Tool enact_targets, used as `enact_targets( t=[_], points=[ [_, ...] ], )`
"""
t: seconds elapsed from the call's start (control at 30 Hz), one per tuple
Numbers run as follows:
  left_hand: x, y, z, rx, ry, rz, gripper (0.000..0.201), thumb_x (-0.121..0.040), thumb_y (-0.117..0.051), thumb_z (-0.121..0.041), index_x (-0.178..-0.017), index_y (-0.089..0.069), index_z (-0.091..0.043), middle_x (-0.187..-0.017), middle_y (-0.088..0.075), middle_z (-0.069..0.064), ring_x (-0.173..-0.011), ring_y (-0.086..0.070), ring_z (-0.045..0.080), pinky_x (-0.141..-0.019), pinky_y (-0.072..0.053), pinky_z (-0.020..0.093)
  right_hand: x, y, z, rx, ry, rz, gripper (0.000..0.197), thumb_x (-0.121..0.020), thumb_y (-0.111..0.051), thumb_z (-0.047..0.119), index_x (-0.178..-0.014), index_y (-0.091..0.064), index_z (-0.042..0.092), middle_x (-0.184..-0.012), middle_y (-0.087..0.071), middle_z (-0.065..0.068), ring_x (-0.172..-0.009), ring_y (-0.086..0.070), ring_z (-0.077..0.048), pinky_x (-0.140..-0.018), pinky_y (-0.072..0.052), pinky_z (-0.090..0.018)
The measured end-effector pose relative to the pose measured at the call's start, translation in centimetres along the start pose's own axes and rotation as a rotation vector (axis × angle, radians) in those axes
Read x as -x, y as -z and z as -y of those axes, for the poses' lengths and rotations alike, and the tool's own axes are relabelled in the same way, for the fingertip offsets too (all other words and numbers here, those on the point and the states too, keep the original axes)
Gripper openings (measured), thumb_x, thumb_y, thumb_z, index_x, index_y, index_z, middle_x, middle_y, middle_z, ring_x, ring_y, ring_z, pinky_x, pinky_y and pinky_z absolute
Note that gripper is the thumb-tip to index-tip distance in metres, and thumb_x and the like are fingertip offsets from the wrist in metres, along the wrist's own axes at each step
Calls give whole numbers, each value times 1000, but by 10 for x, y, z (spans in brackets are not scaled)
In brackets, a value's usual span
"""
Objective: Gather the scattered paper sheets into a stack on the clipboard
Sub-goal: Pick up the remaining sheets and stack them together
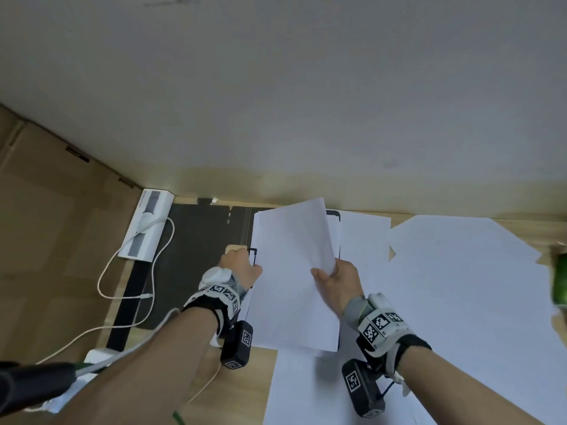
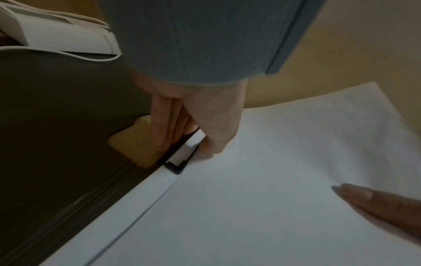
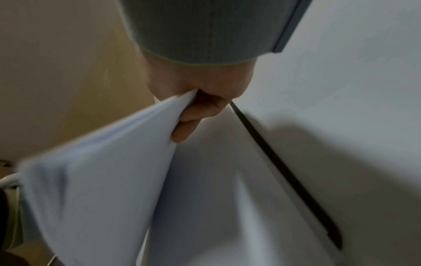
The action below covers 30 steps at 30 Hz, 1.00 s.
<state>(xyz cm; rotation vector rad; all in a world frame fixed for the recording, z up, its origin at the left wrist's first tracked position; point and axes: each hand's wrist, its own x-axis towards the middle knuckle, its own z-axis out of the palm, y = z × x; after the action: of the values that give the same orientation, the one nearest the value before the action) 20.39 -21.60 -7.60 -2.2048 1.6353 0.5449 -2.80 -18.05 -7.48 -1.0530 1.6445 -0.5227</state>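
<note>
A black-edged clipboard [image 1: 333,213] lies on the wooden desk under a stack of white sheets [image 1: 291,317]. My left hand [image 1: 245,265] pinches the clipboard's clip [image 2: 174,168] at the stack's left edge, fingers on its pale tab [image 2: 134,145] and thumb on the paper. My right hand [image 1: 334,274] pinches the right edge of the top white sheet [image 1: 291,246] and holds it lifted and curled above the stack. In the right wrist view the held sheet [image 3: 102,171] bends up beside the clipboard's dark edge [image 3: 284,171]. Loose sheets [image 1: 460,286] lie to the right.
More loose white paper [image 1: 306,388] lies at the front, and one sheet [image 1: 365,237] sits just right of the clipboard. A dark mat [image 1: 196,240], a white power strip [image 1: 147,225] and its cable [image 1: 132,280] are on the left. A green object [image 1: 560,280] is at the right edge.
</note>
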Motion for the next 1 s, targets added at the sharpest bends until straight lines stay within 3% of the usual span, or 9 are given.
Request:
enact_targets(
  t=[0.17, 0.27, 0.33, 0.4, 0.53, 0.63, 0.7, 0.87, 1.0],
  points=[
    [0, 4, -4, -44, -14, -1, 20, -79, -55, -28, -74, -52, -10, -86, -57, 7, -64, -50, 19, -46, -31, 21, 0, -14, 3, 16, -42, 36, 19, -85, -63, 36, -87, -66, 18, -80, -70, 4, -75, -66, -21, -74, -58, -37],
    [-1, 5, -5, -62, -16, 11, 16, -80, -54, -26, -76, -54, -10, -89, -60, 7, -66, -51, 19, -53, -37, 24, 7, -11, 9, 6, -35, 76, 22, -91, -61, 31, -71, -52, 29, -66, -52, 14, -65, -53, -12, -64, -47, -27],
    [-2, 5, -6, -66, 2, 16, 19, -79, -54, -27, -83, -60, -9, -95, -63, 7, -67, -51, 19, -57, -39, 24, 9, -7, 9, -22, -2, 131, 18, -95, -57, 30, -77, -55, 29, -74, -55, 15, -70, -55, -9, -67, -45, -23],
    [-1, 5, -7, -56, 28, 34, 24, -78, -55, -30, -90, -61, -11, -94, -64, 5, -68, -55, 20, -59, -42, 23, 7, 1, 4, -42, 34, 127, 13, -95, -56, 35, -98, -63, 24, -93, -66, 10, -85, -63, -15, -82, -52, -33],
    [8, 4, -18, 64, 98, -53, 37, -77, -58, -28, -108, -47, -12, -104, -57, 7, -86, -61, 27, -68, -50, 33, 8, 39, -11, -109, 10, -72, 9, -91, -57, 29, -83, -60, 32, -77, -70, 4, -64, -66, -21, -72, -57, -45],
    [17, 4, -44, 179, -55, -238, 35, -76, -60, -19, -107, -45, -14, -109, -51, 6, -96, -53, 26, -73, -50, 39, 10, 76, -28, -134, -43, -175, 13, -94, -55, 23, -85, -63, 29, -80, -73, 0, -59, -68, -20, -73, -56, -46],
    [26, 6, -77, 284, -169, -246, 34, -78, -59, -20, -110, -45, -17, -110, -50, 2, -101, -51, 23, -72, -46, 36, 17, 106, -46, -146, -70, -235, 14, -94, -56, 21, -84, -64, 28, -81, -73, -1, -59, -68, -21, -73, -56, -46],
    [53, 0, -161, 506, -375, -105, 29, -81, -56, -20, -110, -51, -19, -111, -53, -3, -102, -54, 17, -80, -47, 34, 40, 166, -91, -134, -151, -375, 15, -91, -57, 16, -82, -65, 25, -79, -73, -1, -61, -66, -21, -73, -56, -46],
    [81, -24, -217, 510, -510, 83, 38, -84, -58, -23, -121, -52, -15, -118, -52, 1, -107, -55, 19, -89, -44, 28, 69, 210, -125, -114, -228, -505, 4, -88, -66, 21, -90, -67, 18, -86, -71, -2, -80, -69, -28, -77, -57, -43]
  ],
)
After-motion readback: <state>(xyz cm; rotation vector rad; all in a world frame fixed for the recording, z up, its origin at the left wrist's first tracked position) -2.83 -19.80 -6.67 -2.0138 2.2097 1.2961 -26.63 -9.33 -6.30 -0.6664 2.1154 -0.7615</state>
